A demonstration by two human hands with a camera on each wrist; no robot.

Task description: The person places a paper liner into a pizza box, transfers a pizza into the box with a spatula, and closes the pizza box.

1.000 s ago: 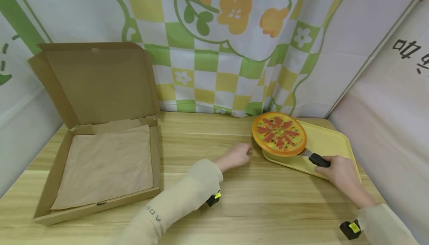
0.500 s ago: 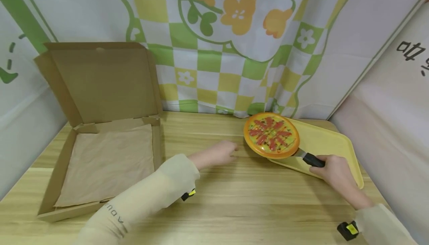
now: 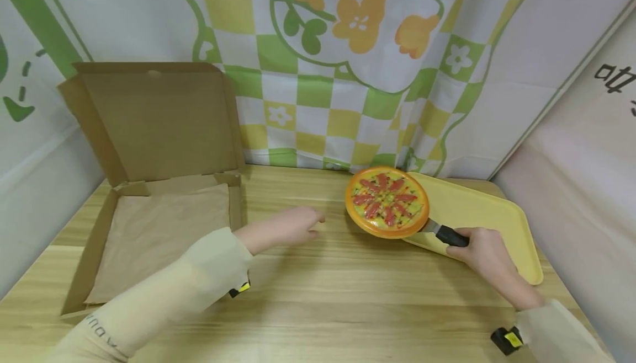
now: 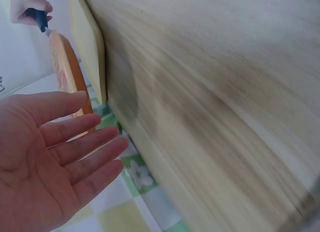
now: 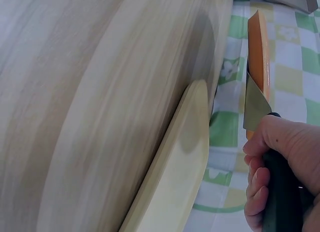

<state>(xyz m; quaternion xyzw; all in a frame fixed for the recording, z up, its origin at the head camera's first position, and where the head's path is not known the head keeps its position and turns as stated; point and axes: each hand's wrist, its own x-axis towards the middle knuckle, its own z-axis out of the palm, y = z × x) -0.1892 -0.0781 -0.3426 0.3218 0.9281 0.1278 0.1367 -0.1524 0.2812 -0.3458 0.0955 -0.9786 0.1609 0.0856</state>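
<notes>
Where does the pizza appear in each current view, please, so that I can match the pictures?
Head: pizza right of centre, toppings showing.
Left wrist: pizza at upper left, nearly edge-on, partly behind the left hand.
Right wrist: pizza at upper right, nearly edge-on, spatula blade against its underside.
Shared landmark: the yellow tray, visible in all three.

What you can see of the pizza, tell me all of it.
The pizza is round with a raised orange rim and looks like plastic. Its yellow-green face carries small bits and red strips set like spokes. It lies face up on the metal blade of a spatula in the right hand, clear of the table; in the head view it overlaps the left end of the yellow tray. Nothing else visibly touches it.
</notes>
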